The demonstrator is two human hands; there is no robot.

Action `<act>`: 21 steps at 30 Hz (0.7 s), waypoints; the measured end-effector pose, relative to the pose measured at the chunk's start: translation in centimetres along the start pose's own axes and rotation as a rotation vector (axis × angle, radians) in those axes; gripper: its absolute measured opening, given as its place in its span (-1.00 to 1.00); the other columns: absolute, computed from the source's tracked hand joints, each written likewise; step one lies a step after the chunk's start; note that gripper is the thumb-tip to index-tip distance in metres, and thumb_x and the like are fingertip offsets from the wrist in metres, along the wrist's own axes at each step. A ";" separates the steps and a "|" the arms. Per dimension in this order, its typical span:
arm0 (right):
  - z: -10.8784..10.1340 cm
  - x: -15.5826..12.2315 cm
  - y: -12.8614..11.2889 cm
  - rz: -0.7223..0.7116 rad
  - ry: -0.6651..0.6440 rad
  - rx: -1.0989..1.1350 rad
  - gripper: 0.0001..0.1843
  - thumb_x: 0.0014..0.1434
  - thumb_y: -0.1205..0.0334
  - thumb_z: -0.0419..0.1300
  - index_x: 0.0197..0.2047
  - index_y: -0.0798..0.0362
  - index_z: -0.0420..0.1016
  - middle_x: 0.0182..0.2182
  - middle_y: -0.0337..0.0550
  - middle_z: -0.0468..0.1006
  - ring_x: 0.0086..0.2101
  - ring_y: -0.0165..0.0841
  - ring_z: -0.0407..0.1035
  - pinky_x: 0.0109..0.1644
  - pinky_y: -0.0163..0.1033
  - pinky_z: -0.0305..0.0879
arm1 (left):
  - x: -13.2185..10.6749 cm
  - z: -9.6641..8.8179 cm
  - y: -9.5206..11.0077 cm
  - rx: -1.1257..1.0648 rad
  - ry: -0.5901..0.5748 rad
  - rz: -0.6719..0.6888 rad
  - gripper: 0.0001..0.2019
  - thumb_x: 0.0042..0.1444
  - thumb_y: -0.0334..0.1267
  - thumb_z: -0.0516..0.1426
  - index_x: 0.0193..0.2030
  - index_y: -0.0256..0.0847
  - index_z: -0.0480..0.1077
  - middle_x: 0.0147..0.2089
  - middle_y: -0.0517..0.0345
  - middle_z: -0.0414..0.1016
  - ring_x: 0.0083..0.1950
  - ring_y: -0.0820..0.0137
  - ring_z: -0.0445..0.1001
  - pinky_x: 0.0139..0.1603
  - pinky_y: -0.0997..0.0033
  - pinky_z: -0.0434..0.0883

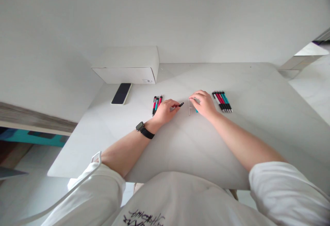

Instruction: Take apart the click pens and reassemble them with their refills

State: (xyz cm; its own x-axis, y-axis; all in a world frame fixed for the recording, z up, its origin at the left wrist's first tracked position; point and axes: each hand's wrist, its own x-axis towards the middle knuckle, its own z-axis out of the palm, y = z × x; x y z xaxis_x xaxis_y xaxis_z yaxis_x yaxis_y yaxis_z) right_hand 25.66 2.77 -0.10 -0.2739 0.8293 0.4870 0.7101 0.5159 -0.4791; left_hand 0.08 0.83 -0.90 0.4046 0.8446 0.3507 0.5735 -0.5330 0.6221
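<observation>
My left hand [166, 111] is closed in a pinch on a short black pen part [181, 104], whose end points up and to the right. Thumb and forefinger of my right hand [202, 103] meet at the top of a thin pale pen refill [189, 108]. Below that hand a teal pen part [196, 110] shows, mostly covered by the fingers. Beside my left hand lie a few red, teal and black pens [154, 104], partly hidden by it. To the right of my right hand, several pens [222, 101] lie side by side in a slanted row.
A white box [123, 75] stands against the wall at the back left of the white table [185, 150]. In front of the box lies a phone [121, 93]. A black-strapped watch [144, 130] is on my left wrist, and a pale cable [77, 188] runs by my left sleeve.
</observation>
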 end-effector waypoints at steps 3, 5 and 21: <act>0.2 -0.2 1.1 0.043 -0.038 -0.191 -0.85 0.34 0.17 0.27 -0.16 -0.06 0.71 -0.08 -0.03 0.62 -0.04 -0.10 0.43 0.13 0.06 0.27 | 0.0 0.0 0.0 0.005 0.000 -0.004 -0.87 0.33 -0.26 0.20 -0.07 -0.16 0.57 -0.11 0.08 0.62 -0.07 0.30 0.57 0.03 0.27 0.48; 0.4 -0.5 1.1 0.040 -0.072 -0.265 -0.84 0.33 0.14 0.28 -0.18 -0.07 0.72 -0.07 -0.02 0.61 -0.02 -0.07 0.40 0.11 0.08 0.24 | 0.0 0.0 0.0 0.006 0.008 -0.004 -0.88 0.33 -0.27 0.20 -0.07 -0.15 0.57 -0.11 0.08 0.62 -0.07 0.30 0.57 0.02 0.27 0.49; 0.7 -1.2 -1.6 0.008 -0.163 -0.274 -0.75 0.36 0.15 0.24 0.03 -0.06 0.69 -0.07 0.01 0.61 0.01 -0.04 0.36 0.17 0.08 0.11 | 0.0 0.1 -0.1 -0.013 0.060 -0.006 -0.88 0.34 -0.26 0.20 -0.05 -0.16 0.55 -0.14 0.10 0.61 -0.09 0.33 0.57 0.02 0.29 0.49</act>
State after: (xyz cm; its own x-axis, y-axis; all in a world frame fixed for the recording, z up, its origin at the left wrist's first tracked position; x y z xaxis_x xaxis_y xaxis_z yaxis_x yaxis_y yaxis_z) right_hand 24.41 1.09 -0.41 -0.3520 0.8679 0.3504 0.8550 0.4505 -0.2568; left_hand 0.10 0.87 -1.01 0.3570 0.8497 0.3881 0.5661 -0.5273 0.6336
